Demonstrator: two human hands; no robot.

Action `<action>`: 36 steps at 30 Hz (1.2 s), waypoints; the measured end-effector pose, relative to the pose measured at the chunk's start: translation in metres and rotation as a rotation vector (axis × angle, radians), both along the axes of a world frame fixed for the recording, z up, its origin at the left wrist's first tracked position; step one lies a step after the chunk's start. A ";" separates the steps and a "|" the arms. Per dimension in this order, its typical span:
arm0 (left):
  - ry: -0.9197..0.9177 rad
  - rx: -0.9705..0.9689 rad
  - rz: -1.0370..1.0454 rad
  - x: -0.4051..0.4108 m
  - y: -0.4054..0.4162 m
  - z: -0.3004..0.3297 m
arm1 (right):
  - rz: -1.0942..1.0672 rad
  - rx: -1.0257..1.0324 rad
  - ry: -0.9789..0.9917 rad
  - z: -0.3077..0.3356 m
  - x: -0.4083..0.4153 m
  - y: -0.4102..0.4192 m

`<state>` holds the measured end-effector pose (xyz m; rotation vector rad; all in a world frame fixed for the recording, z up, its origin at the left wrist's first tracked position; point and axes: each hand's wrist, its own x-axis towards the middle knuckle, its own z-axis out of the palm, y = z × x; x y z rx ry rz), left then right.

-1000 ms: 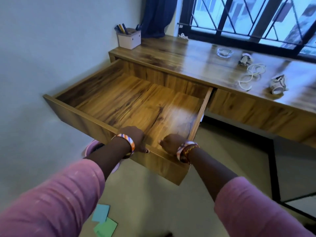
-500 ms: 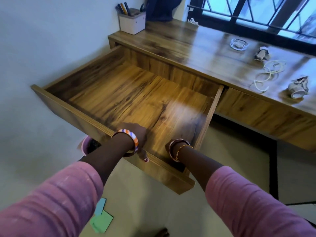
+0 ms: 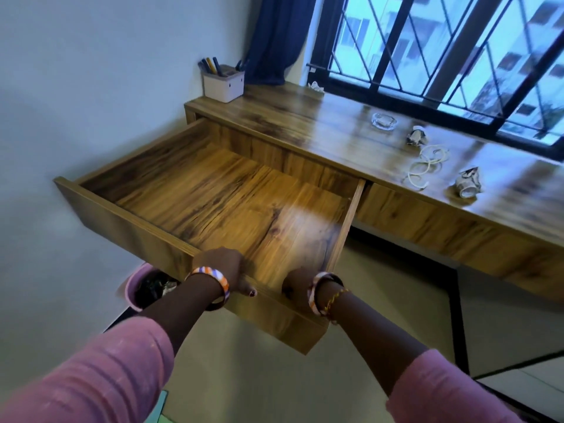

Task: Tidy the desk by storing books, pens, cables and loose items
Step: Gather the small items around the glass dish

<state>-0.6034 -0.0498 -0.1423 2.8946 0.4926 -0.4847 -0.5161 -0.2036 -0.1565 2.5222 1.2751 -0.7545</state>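
Drawer, pulled out from the left end of the desk, is a shallow box of glossy wood-grain board, its floor bare. Both hands hold its front edge from above: the left hand has fingers curled over the rim, thumb on the outer face; the right hand grips the same rim near the right corner, its fingers hidden inside. On the desk top lie a coiled white cable, two crumpled paper scraps, a small glass dish and a white pen holder at the far corner. A pink bin sits partly hidden beneath the drawer.
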 end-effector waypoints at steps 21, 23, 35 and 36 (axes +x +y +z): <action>0.480 0.211 -0.273 0.086 0.035 -0.066 | 0.222 0.514 -0.098 0.014 -0.010 -0.071; 0.481 0.144 -0.332 0.111 -0.017 0.001 | 0.178 0.555 -0.090 0.030 0.037 -0.087; 0.107 -0.029 -0.584 0.334 -0.189 0.074 | -0.122 0.674 -0.327 0.085 0.277 -0.227; 0.077 -0.042 -0.525 0.353 -0.183 0.062 | -0.140 0.689 -0.337 0.087 0.291 -0.234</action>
